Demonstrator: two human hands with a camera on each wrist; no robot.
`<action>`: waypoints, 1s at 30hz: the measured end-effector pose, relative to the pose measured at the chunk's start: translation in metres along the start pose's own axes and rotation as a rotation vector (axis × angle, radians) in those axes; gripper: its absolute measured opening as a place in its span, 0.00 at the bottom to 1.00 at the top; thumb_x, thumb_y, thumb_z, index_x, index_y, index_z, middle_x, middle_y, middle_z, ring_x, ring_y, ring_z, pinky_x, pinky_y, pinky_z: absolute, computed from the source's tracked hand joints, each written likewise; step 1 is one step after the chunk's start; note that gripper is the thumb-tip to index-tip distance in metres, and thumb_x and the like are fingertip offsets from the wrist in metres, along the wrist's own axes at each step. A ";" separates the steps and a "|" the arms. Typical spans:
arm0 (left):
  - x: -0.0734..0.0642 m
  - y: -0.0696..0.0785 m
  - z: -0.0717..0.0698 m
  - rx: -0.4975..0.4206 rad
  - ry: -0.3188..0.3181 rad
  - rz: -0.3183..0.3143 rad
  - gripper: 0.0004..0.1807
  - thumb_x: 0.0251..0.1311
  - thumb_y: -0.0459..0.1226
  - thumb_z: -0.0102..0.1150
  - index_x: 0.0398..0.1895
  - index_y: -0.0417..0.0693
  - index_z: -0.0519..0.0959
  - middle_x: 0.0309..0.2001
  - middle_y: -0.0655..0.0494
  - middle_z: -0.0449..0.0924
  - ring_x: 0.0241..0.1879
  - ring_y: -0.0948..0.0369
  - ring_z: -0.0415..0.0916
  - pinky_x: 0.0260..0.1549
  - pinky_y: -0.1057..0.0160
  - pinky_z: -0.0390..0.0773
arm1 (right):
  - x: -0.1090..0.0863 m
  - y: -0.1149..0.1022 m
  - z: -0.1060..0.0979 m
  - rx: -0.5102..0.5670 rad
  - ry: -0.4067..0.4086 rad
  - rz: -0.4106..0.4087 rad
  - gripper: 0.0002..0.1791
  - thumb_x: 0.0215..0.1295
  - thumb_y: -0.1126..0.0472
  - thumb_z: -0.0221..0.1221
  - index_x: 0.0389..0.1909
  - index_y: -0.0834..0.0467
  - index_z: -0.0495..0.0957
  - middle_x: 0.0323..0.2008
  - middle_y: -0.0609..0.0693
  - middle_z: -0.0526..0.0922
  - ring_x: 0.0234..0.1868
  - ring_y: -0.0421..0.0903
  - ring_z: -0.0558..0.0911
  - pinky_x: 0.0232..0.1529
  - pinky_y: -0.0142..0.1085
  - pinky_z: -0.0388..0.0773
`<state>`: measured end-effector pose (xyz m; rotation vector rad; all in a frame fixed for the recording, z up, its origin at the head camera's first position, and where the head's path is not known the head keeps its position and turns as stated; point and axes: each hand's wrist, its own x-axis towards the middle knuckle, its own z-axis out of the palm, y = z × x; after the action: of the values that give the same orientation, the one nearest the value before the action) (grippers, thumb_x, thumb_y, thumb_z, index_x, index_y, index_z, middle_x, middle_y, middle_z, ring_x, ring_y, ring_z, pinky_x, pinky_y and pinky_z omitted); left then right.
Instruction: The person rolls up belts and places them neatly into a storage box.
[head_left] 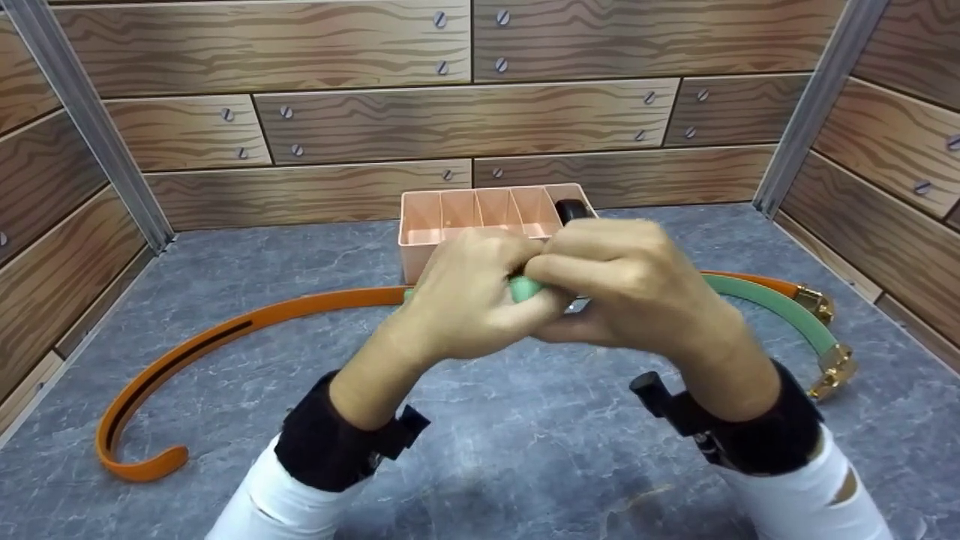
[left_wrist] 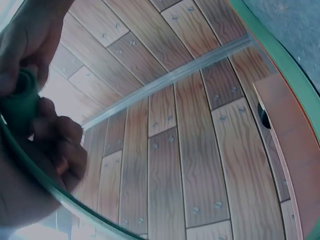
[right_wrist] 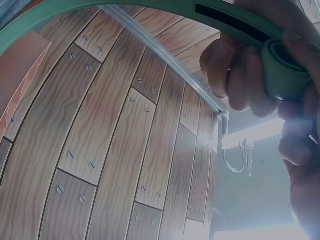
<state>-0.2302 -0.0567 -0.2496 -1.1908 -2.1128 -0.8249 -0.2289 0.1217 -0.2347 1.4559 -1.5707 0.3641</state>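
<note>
A green belt (head_left: 772,304) has one end wound into a tight roll. Both hands meet at that roll in mid-air: my left hand (head_left: 476,300) and my right hand (head_left: 626,289) grip it from either side, thumbs close together. The coil (right_wrist: 285,77) shows clearly in the right wrist view, with a dark slot along the strap beside it. In the left wrist view the roll (left_wrist: 22,107) sits between fingers. On the table at right rests the green belt's gold buckle (head_left: 836,367). In the head view, fingers cover most of the coil.
An orange belt (head_left: 300,304) stretches on its edge across the grey table, its tip curled at left, its gold buckle (head_left: 814,302) at right. Behind the hands stands a pink divided box (head_left: 420,262), a black rolled object (head_left: 571,211) in its right compartment. Wood-patterned walls enclose the table.
</note>
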 end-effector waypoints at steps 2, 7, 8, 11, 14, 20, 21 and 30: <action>0.001 -0.002 0.001 -0.125 0.020 0.062 0.13 0.59 0.43 0.54 0.19 0.50 0.73 0.18 0.61 0.67 0.19 0.67 0.62 0.18 0.68 0.63 | 0.000 0.002 -0.001 0.065 0.066 0.022 0.08 0.51 0.61 0.69 0.28 0.60 0.82 0.24 0.49 0.79 0.22 0.44 0.73 0.24 0.33 0.73; 0.003 0.001 0.002 -0.216 0.008 0.048 0.12 0.59 0.43 0.56 0.20 0.50 0.75 0.19 0.61 0.69 0.20 0.67 0.64 0.19 0.68 0.65 | 0.000 0.002 -0.002 0.134 0.074 0.042 0.08 0.51 0.60 0.70 0.29 0.59 0.84 0.25 0.49 0.80 0.22 0.43 0.73 0.25 0.33 0.72; 0.002 0.002 0.002 -0.172 0.001 0.020 0.13 0.58 0.44 0.56 0.18 0.51 0.74 0.18 0.62 0.68 0.19 0.67 0.64 0.19 0.68 0.64 | 0.000 0.002 -0.003 0.121 0.047 0.040 0.09 0.51 0.60 0.71 0.30 0.60 0.83 0.26 0.49 0.81 0.23 0.44 0.74 0.26 0.34 0.72; 0.001 0.007 0.000 0.045 -0.028 -0.071 0.15 0.54 0.45 0.55 0.13 0.55 0.68 0.16 0.64 0.63 0.17 0.67 0.62 0.15 0.67 0.62 | 0.000 -0.001 -0.005 0.038 -0.069 0.034 0.11 0.50 0.59 0.71 0.30 0.61 0.81 0.27 0.49 0.80 0.26 0.45 0.75 0.29 0.35 0.74; -0.002 0.012 0.001 0.245 -0.049 -0.133 0.17 0.50 0.46 0.53 0.10 0.57 0.62 0.14 0.64 0.60 0.15 0.66 0.60 0.10 0.66 0.60 | -0.001 -0.003 -0.006 -0.037 -0.155 0.041 0.11 0.48 0.60 0.71 0.27 0.59 0.79 0.26 0.47 0.77 0.25 0.44 0.73 0.28 0.33 0.74; -0.002 0.009 0.004 0.259 -0.049 -0.017 0.20 0.57 0.48 0.52 0.11 0.56 0.62 0.13 0.64 0.58 0.14 0.66 0.57 0.10 0.67 0.57 | -0.006 0.001 -0.007 0.064 -0.142 0.066 0.11 0.42 0.62 0.72 0.24 0.56 0.77 0.23 0.45 0.74 0.22 0.40 0.69 0.25 0.30 0.70; -0.002 0.007 0.004 0.210 -0.048 0.018 0.20 0.59 0.49 0.52 0.12 0.55 0.63 0.13 0.64 0.59 0.14 0.66 0.58 0.11 0.67 0.57 | -0.006 0.002 -0.007 0.106 -0.119 0.067 0.11 0.42 0.62 0.72 0.24 0.56 0.78 0.23 0.45 0.74 0.22 0.39 0.69 0.24 0.29 0.70; 0.002 0.001 0.001 -0.230 -0.037 0.104 0.16 0.60 0.44 0.55 0.16 0.51 0.73 0.15 0.63 0.67 0.15 0.68 0.62 0.14 0.69 0.61 | 0.001 0.004 -0.008 0.272 0.031 0.071 0.13 0.50 0.54 0.75 0.25 0.57 0.83 0.20 0.44 0.73 0.18 0.37 0.66 0.20 0.27 0.64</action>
<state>-0.2305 -0.0550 -0.2489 -1.4311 -2.0061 -1.0257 -0.2286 0.1277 -0.2281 1.5926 -1.5970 0.6597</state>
